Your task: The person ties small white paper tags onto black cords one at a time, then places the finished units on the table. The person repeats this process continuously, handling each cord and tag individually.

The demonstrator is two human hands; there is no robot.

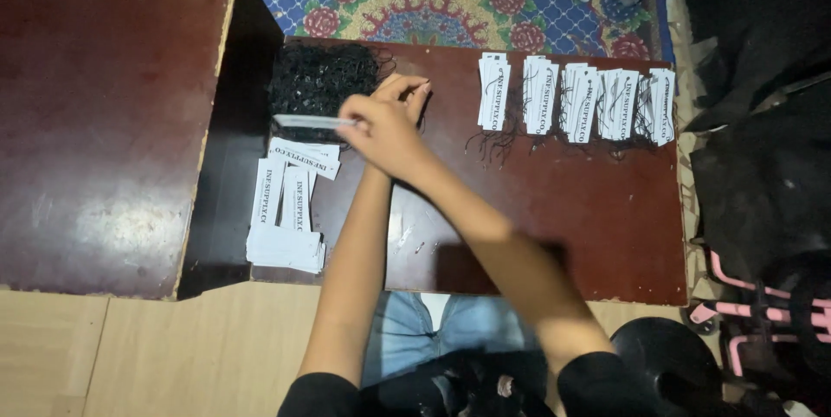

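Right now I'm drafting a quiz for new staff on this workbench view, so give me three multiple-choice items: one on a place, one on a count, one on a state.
1. Where does the heap of black string lie?
A. At the low brown table's far left
B. On the patterned rug
C. On the wooden floor

2. How many stacks are in the row of strung white paper tags?
A. Two
B. Five
C. Nine

3. What do the hands hold?
A. Nothing
B. Scissors
C. A white tag

Answers: 1 A, it sits by the far left corner. 2 B, five stacks lie side by side. 3 C, the left hand and right hand meet at a tag.
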